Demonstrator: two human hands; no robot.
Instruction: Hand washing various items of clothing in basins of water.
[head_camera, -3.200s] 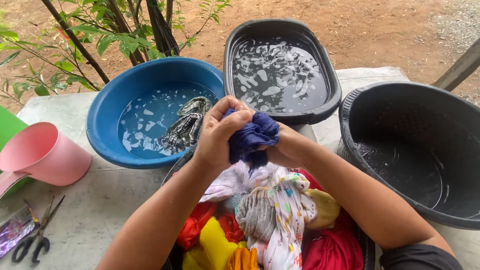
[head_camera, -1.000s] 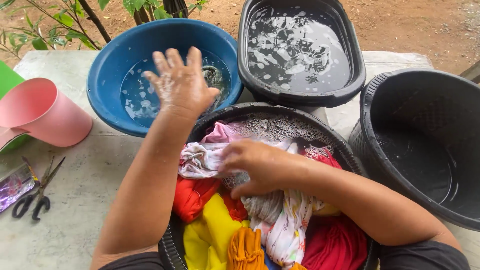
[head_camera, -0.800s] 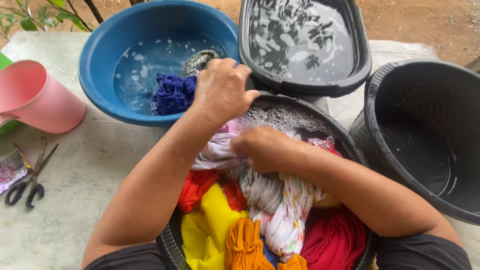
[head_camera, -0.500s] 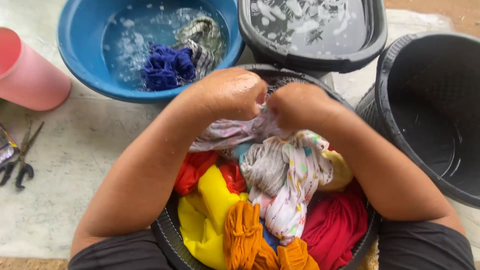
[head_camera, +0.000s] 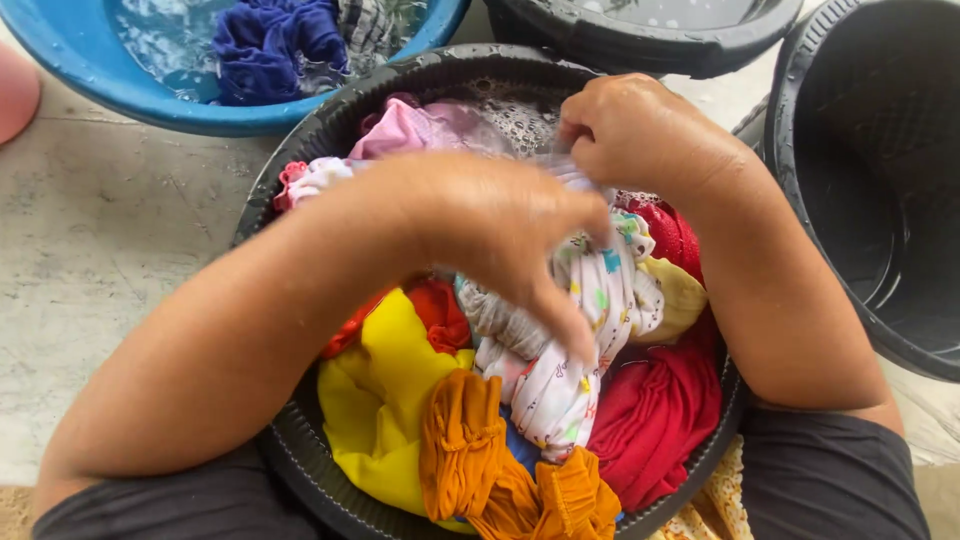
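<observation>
Black basin (head_camera: 300, 150) of colourful laundry (head_camera: 400, 390), hands (head_camera: 560, 200) inside

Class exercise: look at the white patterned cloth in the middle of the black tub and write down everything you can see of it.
The white patterned cloth is a soft, wet-looking fabric, white with small coloured prints, crumpled and twisted into folds. It lies on top of the pile in the round black tub, among yellow, orange and red clothes. Its upper end runs up to the right hand, which grips it; the left hand reaches over it, fingers spread and blurred.
</observation>
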